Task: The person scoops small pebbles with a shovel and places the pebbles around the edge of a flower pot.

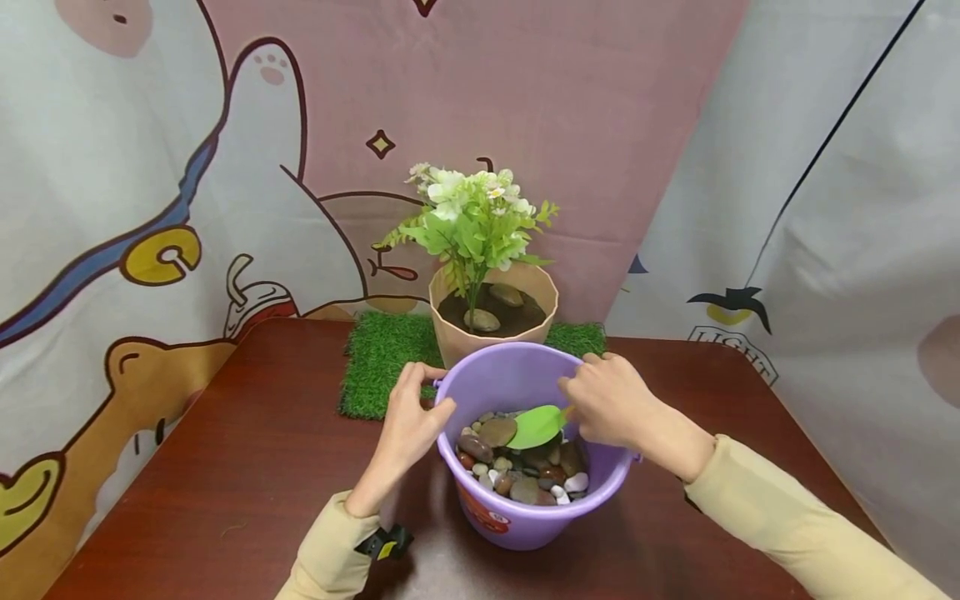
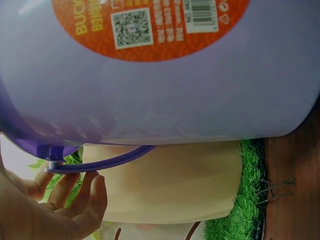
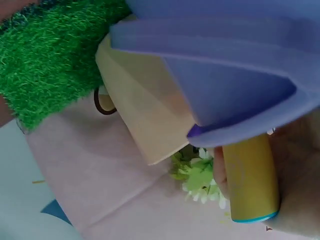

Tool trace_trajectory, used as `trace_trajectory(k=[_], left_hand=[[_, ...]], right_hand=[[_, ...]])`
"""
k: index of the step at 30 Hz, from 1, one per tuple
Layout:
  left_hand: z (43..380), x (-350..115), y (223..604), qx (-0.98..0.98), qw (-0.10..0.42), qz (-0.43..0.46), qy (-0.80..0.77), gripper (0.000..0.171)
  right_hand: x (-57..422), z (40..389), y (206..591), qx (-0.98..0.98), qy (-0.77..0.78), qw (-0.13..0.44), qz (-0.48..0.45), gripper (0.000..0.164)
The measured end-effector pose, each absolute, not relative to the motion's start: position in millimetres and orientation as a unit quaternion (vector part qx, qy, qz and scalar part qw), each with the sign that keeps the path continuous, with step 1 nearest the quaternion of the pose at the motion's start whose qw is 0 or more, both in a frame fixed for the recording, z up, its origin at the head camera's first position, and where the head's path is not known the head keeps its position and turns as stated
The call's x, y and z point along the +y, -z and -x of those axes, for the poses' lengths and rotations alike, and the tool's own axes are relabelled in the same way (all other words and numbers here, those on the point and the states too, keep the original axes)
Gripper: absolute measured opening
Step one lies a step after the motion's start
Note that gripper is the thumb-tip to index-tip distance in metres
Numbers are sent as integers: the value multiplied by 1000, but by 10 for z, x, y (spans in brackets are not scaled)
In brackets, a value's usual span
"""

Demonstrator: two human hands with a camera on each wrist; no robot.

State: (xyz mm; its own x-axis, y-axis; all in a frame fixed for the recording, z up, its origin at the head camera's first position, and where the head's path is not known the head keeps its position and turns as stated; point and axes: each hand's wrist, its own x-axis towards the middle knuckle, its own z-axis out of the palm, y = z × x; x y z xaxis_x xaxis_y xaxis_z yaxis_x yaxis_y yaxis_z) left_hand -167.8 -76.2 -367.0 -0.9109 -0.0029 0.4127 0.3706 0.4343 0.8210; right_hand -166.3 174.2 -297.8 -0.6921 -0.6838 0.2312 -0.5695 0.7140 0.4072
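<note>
The fingers of our right hand [image 1: 607, 402] are clamped on the yellow handle [image 3: 251, 177] of a shovel [image 1: 536, 427], its green blade over stones [image 1: 525, 490] inside a purple bucket [image 1: 517, 367]. Our left hand [image 1: 408, 423], fingers apart, touches the bucket, which stands on the counter [image 1: 247, 475] before a flowerpot [image 1: 454, 342].

Purple bucket [image 1: 536, 523] (orange-red label [image 2: 135, 31]), green shovel blade [image 1: 536, 427], yellow handle [image 3: 252, 177], peach pot [image 1: 463, 343], cartoon-patterned backdrop [image 1: 540, 92]

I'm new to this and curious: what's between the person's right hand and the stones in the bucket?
A green, leaf-shaped blade lies between the right hand and the stones; the head view shows it.
</note>
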Motion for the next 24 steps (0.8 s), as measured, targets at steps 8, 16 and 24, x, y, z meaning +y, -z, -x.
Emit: trace_trajectory(k=[8,16,24], left_hand=[[1672,-771,3664,-826,181,110,522,31],[1675,-774,3674,-826,185,110,521,31],[1676,-769,3681,-823,181,115,527,31]], right_hand=[[1725,1680,3131,-896,130,220,-363,28],[1718,1678,3241,-888,103,270,-358,33],[1715,1658,3246,-900,75,270,-333,31]])
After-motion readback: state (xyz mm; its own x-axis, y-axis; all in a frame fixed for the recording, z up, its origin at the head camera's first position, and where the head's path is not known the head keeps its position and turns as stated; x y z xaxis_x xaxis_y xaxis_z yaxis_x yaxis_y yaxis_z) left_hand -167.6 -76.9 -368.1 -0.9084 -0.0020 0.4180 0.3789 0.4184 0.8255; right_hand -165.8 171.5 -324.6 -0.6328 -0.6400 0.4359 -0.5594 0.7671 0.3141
